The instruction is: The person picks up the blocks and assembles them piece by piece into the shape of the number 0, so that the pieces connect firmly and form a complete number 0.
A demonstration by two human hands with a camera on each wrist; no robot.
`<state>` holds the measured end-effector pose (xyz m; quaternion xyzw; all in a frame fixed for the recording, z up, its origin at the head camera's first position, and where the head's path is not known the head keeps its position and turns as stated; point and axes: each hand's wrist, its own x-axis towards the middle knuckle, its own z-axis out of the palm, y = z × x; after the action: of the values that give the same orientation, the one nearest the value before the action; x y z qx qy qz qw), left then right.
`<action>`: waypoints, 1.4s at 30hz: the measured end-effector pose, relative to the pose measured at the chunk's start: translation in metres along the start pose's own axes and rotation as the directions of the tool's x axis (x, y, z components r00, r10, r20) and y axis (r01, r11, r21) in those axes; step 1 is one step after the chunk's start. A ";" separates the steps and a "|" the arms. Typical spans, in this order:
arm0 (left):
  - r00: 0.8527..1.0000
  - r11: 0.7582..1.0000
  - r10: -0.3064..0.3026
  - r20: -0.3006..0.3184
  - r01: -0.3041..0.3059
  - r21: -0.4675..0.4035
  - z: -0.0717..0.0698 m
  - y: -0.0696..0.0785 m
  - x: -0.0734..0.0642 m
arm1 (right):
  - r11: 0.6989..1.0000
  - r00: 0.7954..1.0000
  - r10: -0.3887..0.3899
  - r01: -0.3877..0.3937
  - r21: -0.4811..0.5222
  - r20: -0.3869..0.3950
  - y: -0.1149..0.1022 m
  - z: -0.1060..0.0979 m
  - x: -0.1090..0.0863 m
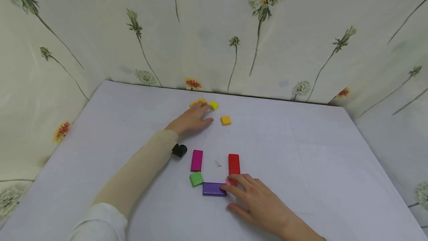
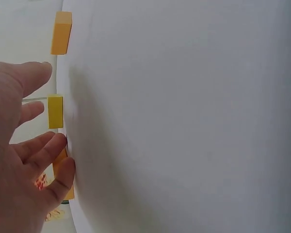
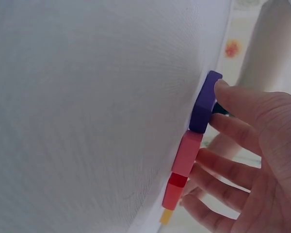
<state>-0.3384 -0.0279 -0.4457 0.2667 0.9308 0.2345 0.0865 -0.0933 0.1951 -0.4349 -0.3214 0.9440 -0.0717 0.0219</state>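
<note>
My left hand [image 1: 194,119] reaches to the far side of the table, its fingers spread over an orange block [image 1: 194,104] and right by a small yellow block [image 1: 214,106]. Just right of its thumb lies a square orange block [image 1: 226,121]. Nearer to me, my right hand [image 1: 255,201] is held low with loose fingers. Its index fingertip is at the end of a purple block [image 1: 212,189], and the other fingers partly hide a pink block [image 1: 231,182]. A red block [image 1: 234,164] adjoins the pink one, seen in line in the right wrist view.
Left of the purple block, a green square block [image 1: 196,179] touches its corner, with a magenta block [image 1: 197,160] beyond. A black object [image 1: 180,150] sticks out beside my left sleeve. Flowered cloth [image 1: 207,47] hangs behind the white table [image 1: 301,151].
</note>
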 end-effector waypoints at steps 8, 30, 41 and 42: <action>1.000 0.994 -0.020 0.007 0.019 0.107 0.003 0.003 0.014 | 1.000 1.000 -0.011 0.011 0.009 -0.011 0.000 0.001 0.001; 1.000 0.986 0.001 -0.014 0.001 0.166 0.004 0.011 0.013 | 1.000 1.000 0.005 -0.005 0.017 0.015 0.003 0.002 0.000; 0.995 0.981 0.051 -0.082 -0.035 0.193 0.006 0.007 0.013 | 1.000 1.000 0.001 -0.002 0.020 0.013 0.002 0.001 0.000; 0.995 0.982 0.051 -0.083 -0.035 0.186 0.006 0.007 0.014 | 1.000 1.000 0.002 -0.002 0.019 0.015 0.002 0.001 0.000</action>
<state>-0.3451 -0.0134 -0.4482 0.2831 0.9455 0.1603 0.0157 -0.0947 0.1964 -0.4364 -0.3209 0.9433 -0.0782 0.0323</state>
